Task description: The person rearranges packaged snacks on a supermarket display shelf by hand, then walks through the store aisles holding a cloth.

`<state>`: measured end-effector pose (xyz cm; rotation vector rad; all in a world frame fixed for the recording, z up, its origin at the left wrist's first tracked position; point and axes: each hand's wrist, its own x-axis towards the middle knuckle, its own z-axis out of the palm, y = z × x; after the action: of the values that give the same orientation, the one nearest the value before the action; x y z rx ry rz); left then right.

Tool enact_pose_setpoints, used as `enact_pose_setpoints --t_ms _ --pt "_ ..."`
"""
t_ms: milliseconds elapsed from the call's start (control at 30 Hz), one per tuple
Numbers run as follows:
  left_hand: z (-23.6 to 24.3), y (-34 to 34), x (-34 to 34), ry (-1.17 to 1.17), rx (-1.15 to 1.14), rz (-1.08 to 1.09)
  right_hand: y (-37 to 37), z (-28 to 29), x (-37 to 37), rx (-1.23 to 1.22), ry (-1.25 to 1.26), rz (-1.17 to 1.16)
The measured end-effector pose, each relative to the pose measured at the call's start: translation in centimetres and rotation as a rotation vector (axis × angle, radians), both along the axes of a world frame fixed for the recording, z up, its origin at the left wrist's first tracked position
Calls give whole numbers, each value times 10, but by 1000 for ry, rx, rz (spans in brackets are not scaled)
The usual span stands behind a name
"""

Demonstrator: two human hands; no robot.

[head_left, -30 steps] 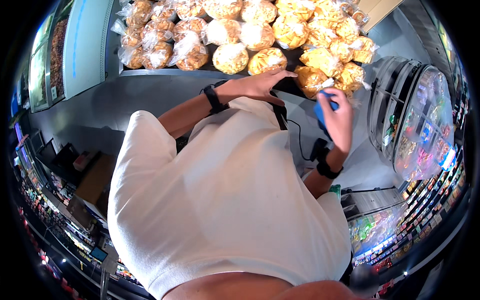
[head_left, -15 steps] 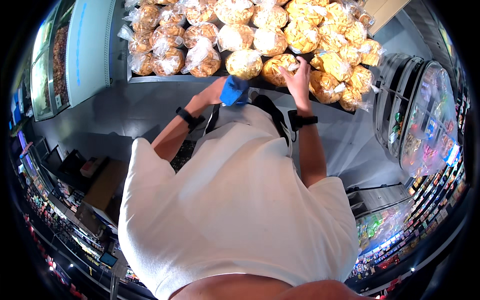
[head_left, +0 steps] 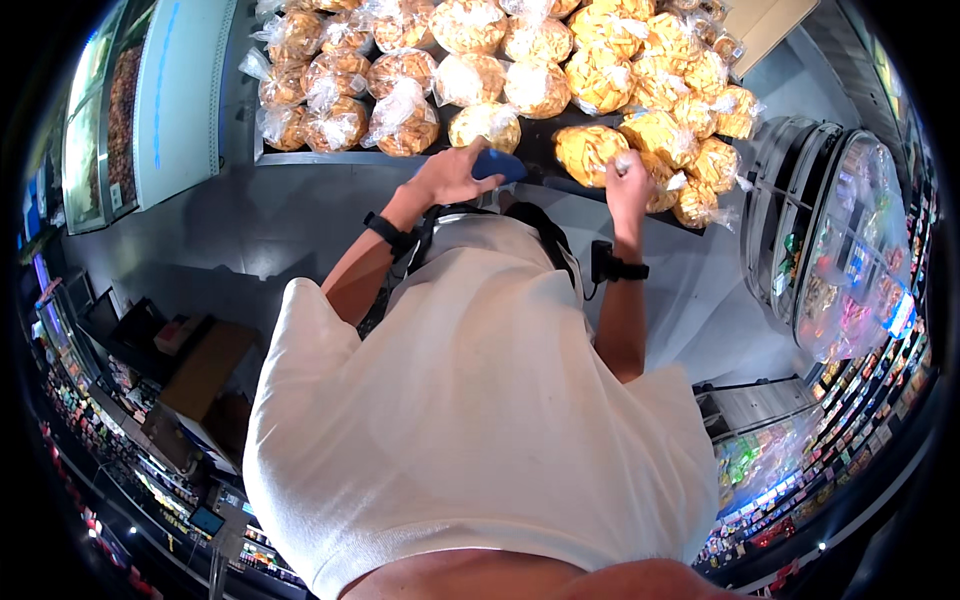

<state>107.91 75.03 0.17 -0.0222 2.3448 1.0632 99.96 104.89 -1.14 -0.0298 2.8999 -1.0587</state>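
Note:
My left hand (head_left: 458, 175) is closed on a blue cloth (head_left: 500, 164) at the display's front edge, below a pale bag of snacks (head_left: 482, 122). My right hand (head_left: 627, 185) pinches the tied plastic top of a bag of yellow chips (head_left: 584, 152). Just left of that bag, part of the dark shelf surface (head_left: 543, 135) is bare. Other bagged chips (head_left: 660, 136) lie beside and behind my right hand.
Rows of bagged snacks (head_left: 400, 75) cover the display. A glass-fronted cabinet (head_left: 95, 140) is at left, a dark counter with a brown top (head_left: 205, 385) at lower left, a rack of plastic-covered goods (head_left: 850, 240) at right, and a cardboard box (head_left: 765, 30) behind.
The blue cloth passed from my right hand to my left, which has moved slightly rightward. My right hand has taken the chip bag's top and shifted it right, exposing dark shelf.

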Motion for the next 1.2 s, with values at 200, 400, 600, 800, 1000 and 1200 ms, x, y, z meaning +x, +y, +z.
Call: enact_pose_setpoints --t_ms 200,400,600,800,1000,1200 --pt "32 25 -50 354 -194 38 20 -24 1 136 -144 -65" --pt "30 23 -100 319 -394 108 -9 24 -12 254 0 -123" --pt "-5 41 -131 230 -469 -9 -36 28 -96 302 -10 15" --pt "-17 51 -134 209 -481 44 -39 -16 -141 209 -53 136" --pt "12 47 -116 222 -411 93 -22 -9 -124 123 134 107" --pt "68 4 -55 247 163 122 11 -1 -94 200 107 88"
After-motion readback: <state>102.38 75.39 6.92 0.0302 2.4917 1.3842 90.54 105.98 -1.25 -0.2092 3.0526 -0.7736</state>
